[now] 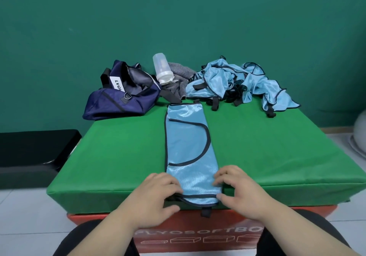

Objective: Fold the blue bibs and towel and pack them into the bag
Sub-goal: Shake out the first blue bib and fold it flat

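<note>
The left hand (158, 192) and right hand (235, 188) sit at the front edge of the green mat (277, 156). Each has its fingers curled onto a near corner of the folded bib (188, 147) and its thumb at the hem, gripping it. The bib lies as a long narrow strip running straight away from the hands, and a black strap hangs over the mat's front edge between them. Bare mat spreads wide on either side of the hands.

Beyond the left hand, at the far edge, the navy bag (122, 97) slumps with its mouth open; only dark lining shows inside. Past the strip's far end a clear bottle (161, 69) leans on the grey striped towel (178, 83). Beyond the right hand lies the heap of unfolded bibs (237, 81), trailing to the mat's right edge.
</note>
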The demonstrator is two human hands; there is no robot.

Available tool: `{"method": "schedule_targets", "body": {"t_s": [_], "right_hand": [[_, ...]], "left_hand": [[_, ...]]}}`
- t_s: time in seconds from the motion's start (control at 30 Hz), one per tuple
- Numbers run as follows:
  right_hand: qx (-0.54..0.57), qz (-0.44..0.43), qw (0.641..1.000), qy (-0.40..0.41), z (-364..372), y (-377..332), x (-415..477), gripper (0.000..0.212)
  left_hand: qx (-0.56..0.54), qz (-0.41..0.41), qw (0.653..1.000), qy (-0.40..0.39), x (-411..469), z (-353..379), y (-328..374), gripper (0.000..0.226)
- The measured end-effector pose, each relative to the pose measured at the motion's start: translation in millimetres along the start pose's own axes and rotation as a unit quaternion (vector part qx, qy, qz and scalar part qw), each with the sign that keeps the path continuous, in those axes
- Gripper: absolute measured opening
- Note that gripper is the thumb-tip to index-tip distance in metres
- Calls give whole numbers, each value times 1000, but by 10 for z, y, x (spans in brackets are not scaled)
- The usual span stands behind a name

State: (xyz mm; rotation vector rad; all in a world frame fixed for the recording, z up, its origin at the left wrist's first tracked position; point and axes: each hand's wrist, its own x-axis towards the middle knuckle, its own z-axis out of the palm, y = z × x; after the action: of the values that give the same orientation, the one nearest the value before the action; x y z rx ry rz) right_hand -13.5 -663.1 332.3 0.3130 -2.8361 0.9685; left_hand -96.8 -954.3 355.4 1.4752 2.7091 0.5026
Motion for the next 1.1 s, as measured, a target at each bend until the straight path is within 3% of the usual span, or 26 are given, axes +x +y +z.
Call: {"method": "schedule_targets", "body": {"t_s": [0.13,0.23,0.4,0.6,0.7,0.93,1.1], "right_hand": [[-33,-25,999,-2,41,27,-31,31],[-53,-32,998,-4,57,47,-43,37],[-90,-49,995,-5,83,52,-22,53],[-126,-79,989,-13,125,0,36,72],[-161,-112,980,9,142,-31,107,68],[-16,-64,992,106,82,-171,251,38],[139,49,975,166,20,-251,293,40]], "left_hand": [[57,21,998,-22,-1,100,-102,51],[74,47,996,15,58,165,-143,60],[58,44,994,77,124,180,-181,39],[-121,-132,976,123,166,103,-117,23],[-191,-179,956,132,213,79,-113,39],[-254,-203,936,132,300,54,-197,44],[-294,-200,930,90,326,-40,-209,45]]}}
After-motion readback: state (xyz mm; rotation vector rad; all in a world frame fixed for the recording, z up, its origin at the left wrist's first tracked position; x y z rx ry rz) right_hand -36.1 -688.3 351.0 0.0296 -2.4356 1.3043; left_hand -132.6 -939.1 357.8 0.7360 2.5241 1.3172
